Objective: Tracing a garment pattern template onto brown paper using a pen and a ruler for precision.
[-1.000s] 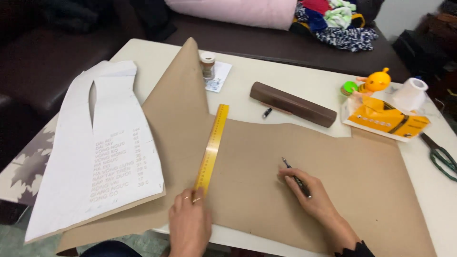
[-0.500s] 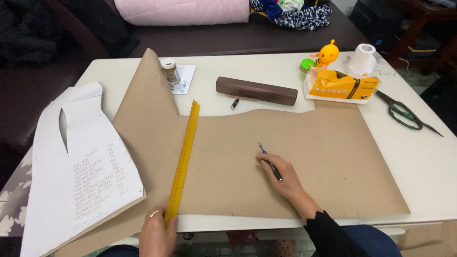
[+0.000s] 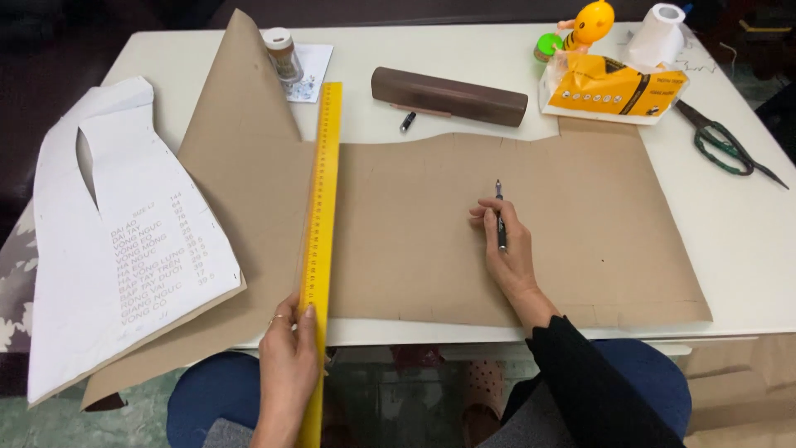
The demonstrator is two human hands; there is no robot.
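Left hand (image 3: 288, 353) pinches near end of long yellow ruler (image 3: 321, 224), flat on matte brown kraft paper (image 3: 464, 241) covering white table (image 3: 746, 241). Right hand (image 3: 506, 249) rests on paper, fingers closed around slim dark pen (image 3: 500, 217). White paper pattern (image 3: 124, 241) overlaps left edge.

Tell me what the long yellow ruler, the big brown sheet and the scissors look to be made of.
Yellow ruler, under the left hand: probably painted metal or plastic; flat, rigid, with a slight sheen. Brown sheet, under the right hand: matte kraft-type paper, with cut edges and a lifted flap. Scissors: dark metal blades; the green handles look coated or wrapped.
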